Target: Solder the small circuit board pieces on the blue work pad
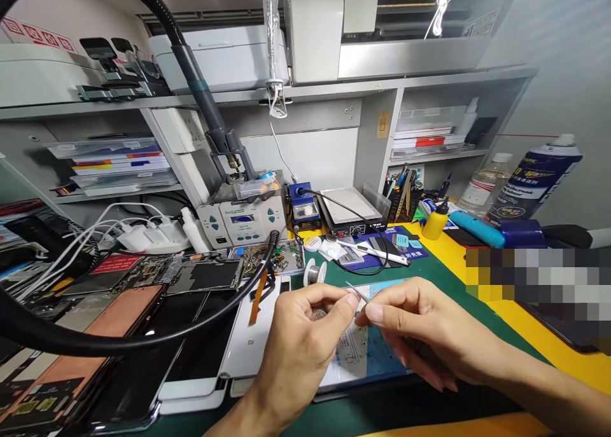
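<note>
My left hand (308,335) is closed in a pinch, thumb against forefinger, on something too small to make out. My right hand (424,326) pinches a thin, pointed metal tool (354,289) whose tip reaches up past the left fingertips; its exact kind is hard to tell. The two sets of fingertips almost meet. Beneath them lies a flat, blue and white printed box or pad (348,360), partly covered by both hands. A white phone back cover (243,341) with a strip of orange flex cable (258,297) is left of my left hand.
A black hose (191,332) loops across the left side over several phones and boards. Behind the hands are a solder wire spool (315,273), a white soldering iron (382,251), a hot air station (243,217) and a heating plate (351,205). Bottles stand at right, including a yellow one (435,222).
</note>
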The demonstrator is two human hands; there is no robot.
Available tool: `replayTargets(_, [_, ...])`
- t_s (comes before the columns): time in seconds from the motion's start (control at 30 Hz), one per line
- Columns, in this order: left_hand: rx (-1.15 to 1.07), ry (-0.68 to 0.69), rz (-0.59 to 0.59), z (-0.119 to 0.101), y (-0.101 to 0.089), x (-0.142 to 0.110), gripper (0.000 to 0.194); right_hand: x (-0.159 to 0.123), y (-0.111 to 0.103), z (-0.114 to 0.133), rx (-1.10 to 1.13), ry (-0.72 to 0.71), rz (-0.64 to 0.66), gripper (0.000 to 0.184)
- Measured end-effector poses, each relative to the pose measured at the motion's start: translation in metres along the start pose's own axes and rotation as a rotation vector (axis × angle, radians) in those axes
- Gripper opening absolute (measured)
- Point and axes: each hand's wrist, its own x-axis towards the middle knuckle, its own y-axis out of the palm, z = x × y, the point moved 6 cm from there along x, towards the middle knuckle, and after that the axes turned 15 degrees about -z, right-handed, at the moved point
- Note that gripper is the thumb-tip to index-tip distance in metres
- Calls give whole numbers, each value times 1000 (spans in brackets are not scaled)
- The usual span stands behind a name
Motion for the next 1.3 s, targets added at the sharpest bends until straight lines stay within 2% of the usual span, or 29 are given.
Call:
replayTargets(0.4, [9,8,30,-1,2,-4,29,-4,1,7,-39,-61,-53,51])
replayTargets(0.63, [-67,-32,96,3,6,-3,31,-3,1,8,-29,-110,-101,50])
replayTargets(0.77, [-58,-29,90,2,7,-3,32,1,0,5,5,-67,-56,50])
replayTargets(1.03, [-57,-42,77,0,6,-5,32,3,-1,-2,252,4,42,39])
replayTargets(1.17, [-65,-34,95,-1,6,-6,32,1,1,-3,222,-9,47,41])
replayTargets(1.3, [-69,-52,108,1,8,-5,32,-2,2,-1,137,-19,22,53])
